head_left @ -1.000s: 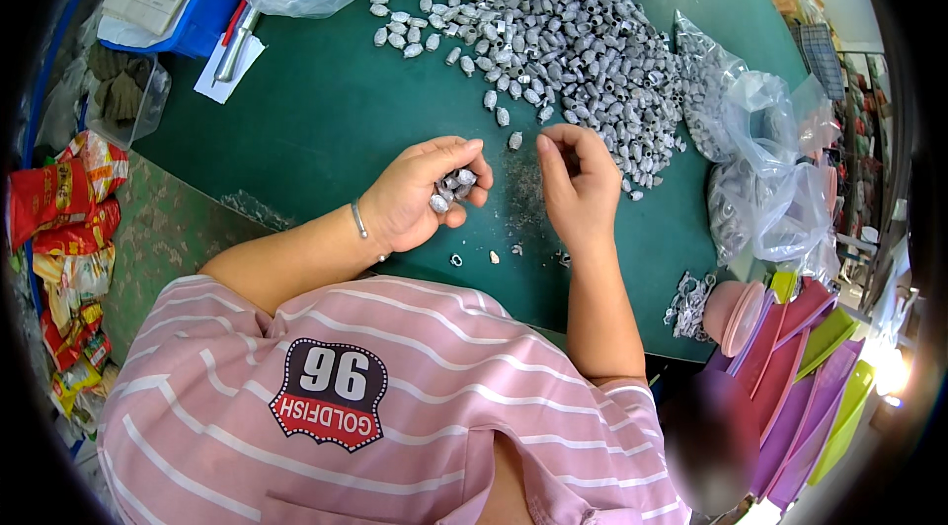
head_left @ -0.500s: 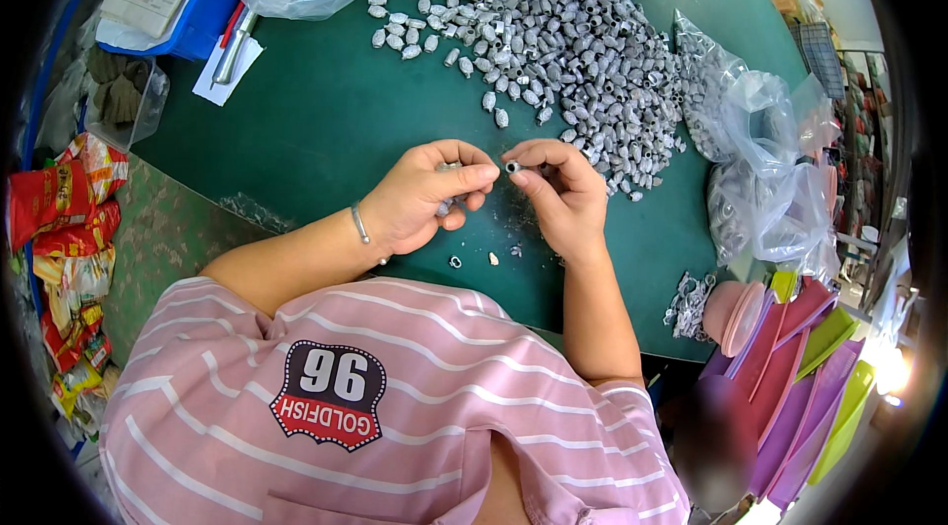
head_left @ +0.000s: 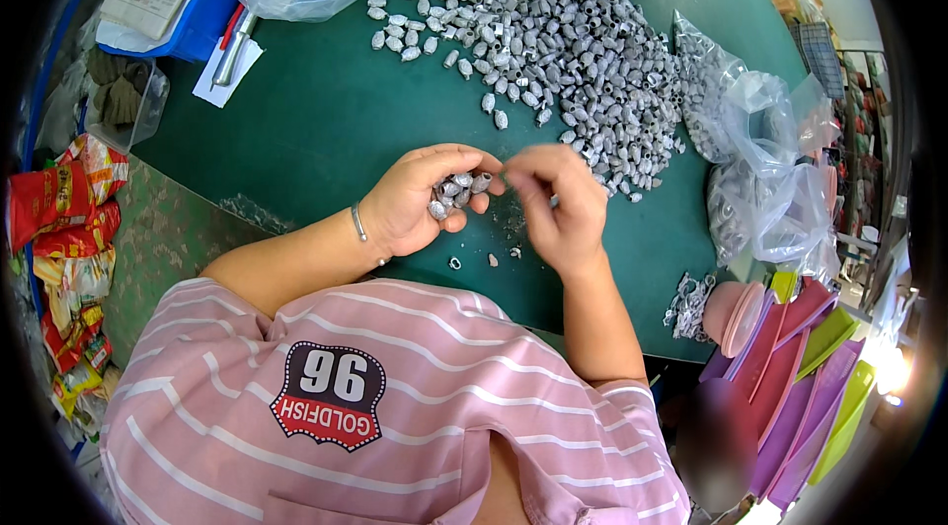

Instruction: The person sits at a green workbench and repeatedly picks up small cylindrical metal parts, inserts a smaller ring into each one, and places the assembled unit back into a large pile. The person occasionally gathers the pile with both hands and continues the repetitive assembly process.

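Metal pieces [head_left: 456,191]: handful cupped in left hand [head_left: 420,199] | right hand [head_left: 555,204] grip pinched together, contents unclear | table [head_left: 326,120] pile [head_left: 553,41]: uncountable

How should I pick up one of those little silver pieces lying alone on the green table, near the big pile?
Pick a stray silver piece at the pile's near edge. It lies on its side on the green table, clear of the others, so probably come straight down and pinch across its rounded middle with thumb and fingertip. The ends look narrower and might slip.
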`<state>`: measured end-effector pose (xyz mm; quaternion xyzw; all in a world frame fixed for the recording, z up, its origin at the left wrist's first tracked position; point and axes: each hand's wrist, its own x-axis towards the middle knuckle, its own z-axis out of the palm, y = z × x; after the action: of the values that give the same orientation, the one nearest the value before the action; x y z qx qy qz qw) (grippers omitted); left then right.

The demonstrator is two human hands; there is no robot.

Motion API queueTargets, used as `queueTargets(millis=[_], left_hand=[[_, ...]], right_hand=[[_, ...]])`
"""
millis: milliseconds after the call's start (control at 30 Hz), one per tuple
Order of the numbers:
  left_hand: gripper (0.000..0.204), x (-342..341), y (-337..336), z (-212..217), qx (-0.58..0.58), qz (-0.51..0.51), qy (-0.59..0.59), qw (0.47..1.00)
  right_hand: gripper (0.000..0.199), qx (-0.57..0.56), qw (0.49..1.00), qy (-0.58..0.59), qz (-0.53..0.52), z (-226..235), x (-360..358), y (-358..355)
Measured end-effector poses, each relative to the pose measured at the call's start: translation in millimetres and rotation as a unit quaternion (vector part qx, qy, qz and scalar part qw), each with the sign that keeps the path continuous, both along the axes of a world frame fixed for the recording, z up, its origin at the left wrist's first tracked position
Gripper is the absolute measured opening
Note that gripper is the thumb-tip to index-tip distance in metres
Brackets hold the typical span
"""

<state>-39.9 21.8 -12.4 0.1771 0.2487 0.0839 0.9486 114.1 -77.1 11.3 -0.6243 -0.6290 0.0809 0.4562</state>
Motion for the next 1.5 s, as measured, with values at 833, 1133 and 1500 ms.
queueTargets(millis=[833, 1133, 1500], left_hand=[[0.015, 6.3, -5.0, -3.0, 0.044, -0.009, 0.023, 0.999], [0.022, 0.4, 1.0, -4.6, 0.006, -0.003, -0.006, 1.000], [0.022, -3.9, -1.3, -0.6, 0.097, 0.013, -0.003, 0.995]], right_hand=[[0.025, -0.061, 0.993, 0.105, 0.008, 1.0, 4.9, -3.1], [0.004, -0.099, 0.988, 0.093, -0.073, -1.8, 7.9, 5.7], [0.014, -0.118, 0.989, 0.025, -0.091, -28.6, 14.0, 25.9]])
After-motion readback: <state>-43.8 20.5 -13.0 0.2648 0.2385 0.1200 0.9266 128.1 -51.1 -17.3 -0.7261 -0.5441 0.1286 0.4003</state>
